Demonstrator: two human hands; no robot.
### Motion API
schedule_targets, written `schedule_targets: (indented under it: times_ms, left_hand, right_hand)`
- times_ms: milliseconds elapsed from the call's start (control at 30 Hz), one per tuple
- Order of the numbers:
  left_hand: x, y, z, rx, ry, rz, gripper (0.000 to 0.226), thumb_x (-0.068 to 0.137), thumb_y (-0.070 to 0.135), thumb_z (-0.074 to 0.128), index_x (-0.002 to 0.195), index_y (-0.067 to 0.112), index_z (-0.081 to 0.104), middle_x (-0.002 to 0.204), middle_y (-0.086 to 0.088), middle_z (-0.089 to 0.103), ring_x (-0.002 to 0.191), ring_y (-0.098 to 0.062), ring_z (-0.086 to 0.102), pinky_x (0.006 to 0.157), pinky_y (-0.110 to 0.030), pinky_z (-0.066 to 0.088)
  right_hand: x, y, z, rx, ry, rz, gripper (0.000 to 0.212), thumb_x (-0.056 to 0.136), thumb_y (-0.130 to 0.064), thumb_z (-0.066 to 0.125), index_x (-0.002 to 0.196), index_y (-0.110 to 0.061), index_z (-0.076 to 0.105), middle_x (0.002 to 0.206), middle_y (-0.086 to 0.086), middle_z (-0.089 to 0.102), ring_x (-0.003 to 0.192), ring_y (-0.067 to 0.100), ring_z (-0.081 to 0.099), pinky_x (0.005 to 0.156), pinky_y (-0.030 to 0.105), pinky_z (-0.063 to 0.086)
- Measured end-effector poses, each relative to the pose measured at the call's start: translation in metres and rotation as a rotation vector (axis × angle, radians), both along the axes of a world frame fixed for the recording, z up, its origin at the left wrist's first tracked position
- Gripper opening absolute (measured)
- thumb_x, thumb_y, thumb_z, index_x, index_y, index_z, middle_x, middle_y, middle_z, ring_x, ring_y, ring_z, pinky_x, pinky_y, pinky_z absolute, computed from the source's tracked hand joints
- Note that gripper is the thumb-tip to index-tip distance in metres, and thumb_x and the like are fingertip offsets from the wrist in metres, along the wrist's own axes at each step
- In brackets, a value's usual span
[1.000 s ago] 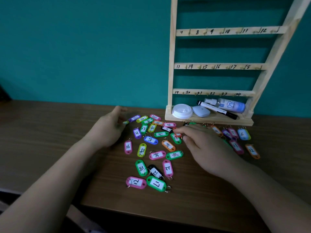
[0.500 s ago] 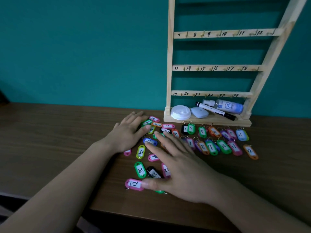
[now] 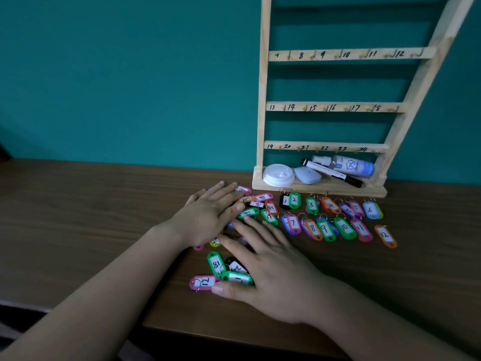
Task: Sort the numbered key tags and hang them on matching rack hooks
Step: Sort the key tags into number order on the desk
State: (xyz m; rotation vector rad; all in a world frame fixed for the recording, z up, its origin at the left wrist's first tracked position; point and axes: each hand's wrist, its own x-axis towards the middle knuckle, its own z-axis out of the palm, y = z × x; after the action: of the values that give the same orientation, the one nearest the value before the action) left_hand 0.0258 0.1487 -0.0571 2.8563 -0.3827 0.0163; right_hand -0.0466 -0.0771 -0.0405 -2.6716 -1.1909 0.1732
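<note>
Head view, sole entry

- Rack (image 3: 261, 100): pale wood, upright against the teal wall at the far right of the surface (image 3: 78, 217). Three rails show, lettered 7–12, 13–18 and 19–24. The hooks (image 3: 289, 56) on all three are bare. Any rail above lies out of frame.
- Ordered tags (image 3: 345, 227): on the surface just in front of the rack base, in two rows. Tags 1 to 6 are in the farther row and 7 to 12 in the nearer, each running left to right.
- Loose tags (image 3: 260, 201): a mixed pile left of the ordered rows, largely hidden beneath the hands. A pink tag (image 3: 204, 282) lies at its near-left edge.
- Left hand (image 3: 208, 220): palm down, fingers straight, lying flat on the far-left part of the pile and gripping nothing.
- Right hand (image 3: 276, 277): palm down, fingers straight and spread, lying over the near part of the pile. It grips nothing. The thumb tip touches a green tag (image 3: 236, 278).
- Sundries on the rack base: white lid (image 3: 278, 175), marker (image 3: 333, 173), spray bottle (image 3: 348, 165).
- Status, as judged: sorting is roughly half done, with the low numbers set in order and the higher numbers left in the pile. Hanging has not begun on any rail in view
</note>
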Motion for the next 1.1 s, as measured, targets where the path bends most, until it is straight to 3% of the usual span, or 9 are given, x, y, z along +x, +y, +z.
schedule_targets:
  times_ms: [267, 367, 467, 600, 833, 1100]
  left_hand:
    - [-0.014, -0.005, 0.013, -0.025, -0.031, -0.001, 0.059, 0.105, 0.063, 0.020, 0.162, 0.048, 0.029, 0.173, 0.024, 0.010, 0.160, -0.001, -0.005, 0.121, -0.037, 0.009]
    - [-0.013, -0.007, 0.015, -0.036, -0.013, -0.035, 0.057, 0.103, 0.066, 0.017, 0.158, 0.057, 0.030, 0.173, 0.026, 0.009, 0.160, 0.000, -0.008, 0.124, -0.042, 0.008]
    - [-0.014, -0.004, 0.012, -0.003, 0.031, -0.046, 0.056, 0.101, 0.070, 0.015, 0.156, 0.064, 0.025, 0.173, 0.026, 0.006, 0.160, -0.001, -0.011, 0.126, -0.048, 0.005]
    - [-0.016, -0.002, 0.012, 0.002, 0.013, -0.012, 0.053, 0.106, 0.066, 0.021, 0.158, 0.061, 0.024, 0.173, 0.025, 0.006, 0.160, -0.002, -0.010, 0.126, -0.049, 0.006]
    - [-0.024, -0.011, 0.017, -0.071, -0.069, -0.071, 0.052, 0.105, 0.065, 0.028, 0.155, 0.055, 0.037, 0.170, 0.024, 0.019, 0.160, -0.004, 0.003, 0.121, -0.048, 0.018]
    - [-0.027, -0.014, 0.016, -0.085, -0.084, -0.106, 0.050, 0.105, 0.064, 0.029, 0.149, 0.052, 0.050, 0.168, 0.024, 0.024, 0.159, -0.002, 0.006, 0.120, -0.042, 0.017]
  right_hand:
    - [0.005, -0.010, 0.006, 0.052, -0.078, -0.043, 0.087, 0.096, -0.089, 0.025, 0.167, -0.041, 0.014, 0.177, -0.008, 0.002, 0.162, 0.014, -0.007, 0.130, 0.038, -0.003]
    - [0.011, -0.015, 0.008, 0.063, -0.149, -0.150, 0.085, 0.097, -0.087, 0.016, 0.167, -0.038, 0.016, 0.177, -0.006, 0.009, 0.162, 0.016, -0.001, 0.132, 0.043, 0.003]
    - [0.014, -0.016, 0.007, 0.040, -0.161, -0.245, 0.088, 0.097, -0.087, 0.010, 0.167, -0.035, 0.015, 0.177, -0.001, 0.009, 0.163, 0.018, -0.002, 0.132, 0.044, -0.001]
    - [0.015, -0.017, 0.004, 0.030, -0.159, -0.280, 0.085, 0.100, -0.083, 0.011, 0.166, -0.031, 0.020, 0.177, 0.000, 0.013, 0.164, 0.019, -0.001, 0.132, 0.045, -0.004]
    - [0.009, -0.018, 0.008, 0.030, -0.257, -0.270, 0.065, 0.107, -0.070, 0.016, 0.150, -0.031, 0.045, 0.147, -0.008, 0.054, 0.144, 0.017, 0.036, 0.124, 0.042, 0.017]
    - [0.009, -0.020, 0.011, 0.170, -0.225, -0.255, 0.052, 0.108, -0.065, 0.026, 0.144, -0.036, 0.050, 0.137, -0.017, 0.057, 0.132, 0.010, 0.044, 0.115, 0.038, 0.029]
